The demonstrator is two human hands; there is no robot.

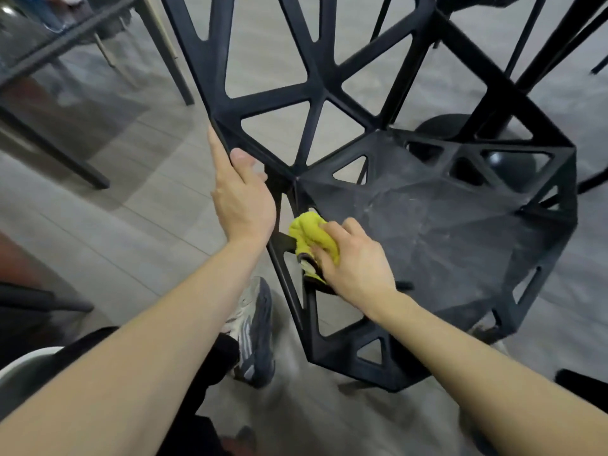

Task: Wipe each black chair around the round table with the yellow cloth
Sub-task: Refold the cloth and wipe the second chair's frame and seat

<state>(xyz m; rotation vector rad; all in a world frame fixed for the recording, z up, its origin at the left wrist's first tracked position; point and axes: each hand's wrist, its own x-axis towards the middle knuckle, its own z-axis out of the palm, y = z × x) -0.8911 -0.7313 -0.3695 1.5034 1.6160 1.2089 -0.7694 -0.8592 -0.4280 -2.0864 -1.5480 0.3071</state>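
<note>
mid-wipe on one black plastic chair with a triangular lattice shell (444, 225), tilted toward the camera. left hand (241, 195) steadying the backrest edge, fingers curled over the rim with thumb on the near face. right hand (357, 261) pressing a bunched yellow cloth (311, 236) against the seat's left edge, fingers clamped around the cloth. dusty grey streaks across the seat panel, so probably only partly cleaned. another black chair frame (543, 34) behind, state unclear. round table not clearly in view; most of the job likely remaining.
</note>
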